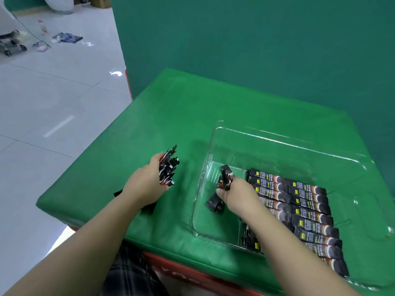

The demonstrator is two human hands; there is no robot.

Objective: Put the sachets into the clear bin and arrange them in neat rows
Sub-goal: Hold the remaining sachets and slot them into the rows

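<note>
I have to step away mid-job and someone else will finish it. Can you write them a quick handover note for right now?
Left hand grips a bundle of sachets above the green cloth, outside the clear bin.
Right hand is inside the bin, holding one sachet over its bare left part; a loose sachet lies below it.
Done: neat rows of sachets fill the bin's right side.
Left: place the held sachet, straighten the loose one, then row up the bundle and the dark sachets under the left wrist.
</note>
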